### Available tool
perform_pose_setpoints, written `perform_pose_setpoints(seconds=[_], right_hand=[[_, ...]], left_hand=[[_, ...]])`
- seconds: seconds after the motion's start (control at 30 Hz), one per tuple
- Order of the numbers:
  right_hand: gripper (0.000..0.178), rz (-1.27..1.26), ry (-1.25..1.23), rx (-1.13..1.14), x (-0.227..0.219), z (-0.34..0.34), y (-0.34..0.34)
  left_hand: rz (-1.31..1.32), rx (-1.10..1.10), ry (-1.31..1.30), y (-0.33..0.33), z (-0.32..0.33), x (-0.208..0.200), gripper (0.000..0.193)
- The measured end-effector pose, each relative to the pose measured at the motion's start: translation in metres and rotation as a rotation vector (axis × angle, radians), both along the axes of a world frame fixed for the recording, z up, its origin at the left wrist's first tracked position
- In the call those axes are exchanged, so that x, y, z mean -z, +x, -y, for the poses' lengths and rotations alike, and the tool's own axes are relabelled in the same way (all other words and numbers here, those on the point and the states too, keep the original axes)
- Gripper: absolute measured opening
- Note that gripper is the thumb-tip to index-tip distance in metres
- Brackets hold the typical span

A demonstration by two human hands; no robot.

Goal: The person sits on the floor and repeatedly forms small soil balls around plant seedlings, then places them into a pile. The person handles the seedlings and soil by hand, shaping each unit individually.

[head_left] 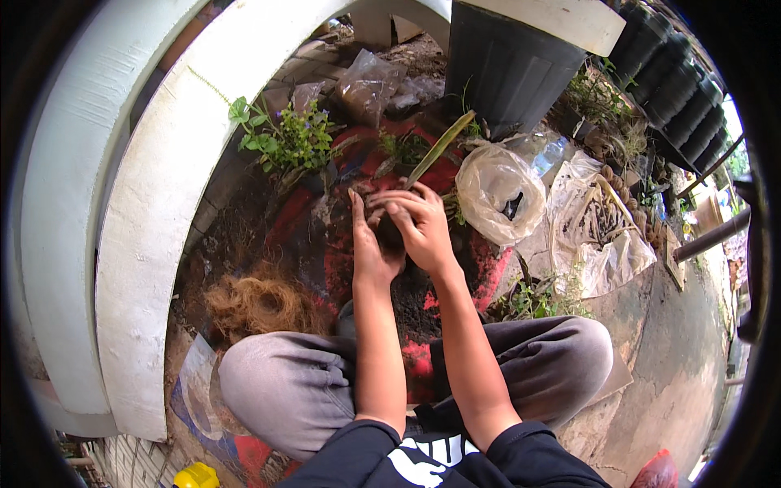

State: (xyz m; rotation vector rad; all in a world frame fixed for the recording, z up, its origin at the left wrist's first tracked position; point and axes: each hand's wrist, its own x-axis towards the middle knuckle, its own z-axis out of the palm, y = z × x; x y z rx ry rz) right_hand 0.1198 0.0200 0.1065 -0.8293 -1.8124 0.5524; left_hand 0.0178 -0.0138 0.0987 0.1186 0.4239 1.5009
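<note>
From where I stand, the leaf (440,150) slants outward, its foot beside the right hand (425,228), whose fingers are slightly bent and loosely spread. The left hand (374,254), partly open, faces it at the leaf's near end, with dark soil (391,233) between them. I can't tell whether either hand grips the leaf. On the sitter's left of the leaf grows a shrub (297,140), and nearer, brown fibre (259,305); right of it sits a bag (478,180).
</note>
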Motion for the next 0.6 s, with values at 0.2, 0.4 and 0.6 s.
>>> perform_pose_setpoints(seconds=[0.2, 0.4, 0.6], right_hand=[[0.027, -0.143, -0.074, -0.01, 0.004, -0.001, -0.007], [0.032, -0.416, -0.191, 0.184, 0.038, -0.014, 0.003], [0.03, -0.132, -0.629, 0.388, 0.144, -0.018, 0.035]], left_hand=[[0.152, -0.086, -0.061, -0.006, -0.007, 0.037, 0.062], [0.657, -0.05, 0.052, -0.015, -0.019, 0.069, 0.047], [0.291, -0.034, -0.101, -0.025, -0.012, 0.104, 0.03]])
